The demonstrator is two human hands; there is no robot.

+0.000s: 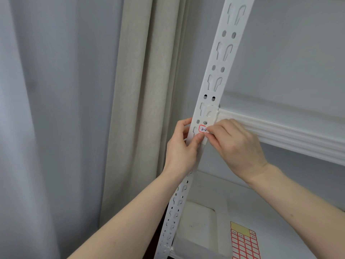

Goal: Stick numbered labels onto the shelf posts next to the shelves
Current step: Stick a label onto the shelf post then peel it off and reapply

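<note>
White post [211,85]: runs up frame centre.
Label [202,129]: red-bordered, on the post beside the shelf [280,135].
Your left hand [182,148]: grips post, thumb pressing label.
Your right hand [237,146]: fingertips pinch label's right edge.
Label sheet [244,242]: lower right.

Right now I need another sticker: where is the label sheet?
In the head view, the label sheet lies at the lower right on the lower shelf, right of the white post and below both hands.

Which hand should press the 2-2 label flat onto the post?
Left, probably: the left hand has its thumb beside the label on the post. The right hand pinches the label's edge.
</note>
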